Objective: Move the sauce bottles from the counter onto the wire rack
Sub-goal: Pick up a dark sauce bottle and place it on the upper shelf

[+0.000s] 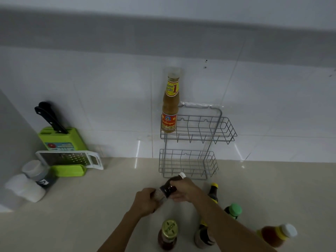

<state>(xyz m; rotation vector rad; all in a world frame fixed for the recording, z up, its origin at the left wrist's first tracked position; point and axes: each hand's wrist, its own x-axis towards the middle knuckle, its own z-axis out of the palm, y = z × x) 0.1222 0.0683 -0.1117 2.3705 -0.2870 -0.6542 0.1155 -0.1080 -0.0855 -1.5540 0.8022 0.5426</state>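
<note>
Scene: a person at a pale bench against a tiled wall; dim light, edges of the view blurred.
Rack: wire rack fixed to the wall, two tiers; lower basket sits just above the bench.
Already racked: tall yellow-label bottle stands upright in the left corner of the upper basket.
Bottle in hand: dark sauce bottle, white cap, held between both hands just in front of the lower basket.
Long axis: tilted, cap pointing up and away toward the rack, base down and to the left toward the person.
Left hand: grip closed around the base end of the bottle.
Right hand: grip wrapped over the upper body, just below the neck.
Nearer hand: the right sits closer to the rack; cap nearly meets the lower basket's front rail.
Key relation: rack lies straight ahead and above the grip, so the bottle likely needs righting to vertical and lifting over a front rail.
Still on bench: yellow-capped dark bottle, green-capped bottle, gold-lidded jar bottle, another dark bottle partly behind the right forearm, amber bottle at far right.
Progress, judged: one on the rack, one in hand, five waiting.
Bystanders: green knife block, grater, two pale containers at far left, well apart.
</note>
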